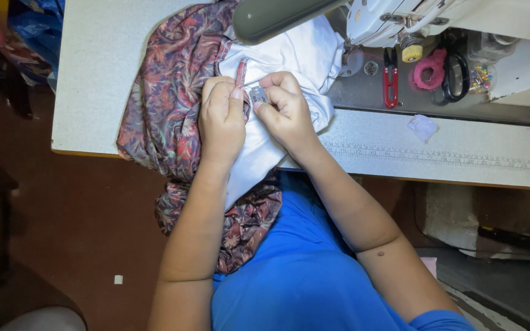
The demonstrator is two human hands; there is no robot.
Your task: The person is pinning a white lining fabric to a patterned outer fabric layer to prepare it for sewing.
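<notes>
A patterned dark red and purple garment (pixel 164 98) with white lining (pixel 289 52) lies over the sewing table and hangs into my lap. My left hand (pixel 221 119) pinches the fabric's edge by a narrow red strip. My right hand (pixel 283 107) presses a small grey label (pixel 257 95) against the white lining, thumb and fingers closed on it. The two hands touch each other over the label.
A white sewing machine (pixel 387 18) stands at the back right. Beside it lie red thread snips (pixel 390 76), a yellow bobbin (pixel 411 52), a pink ring (pixel 429 68), black scissors (pixel 455 73) and a pin jar (pixel 483 76). The table's front edge (pixel 449 178) runs right.
</notes>
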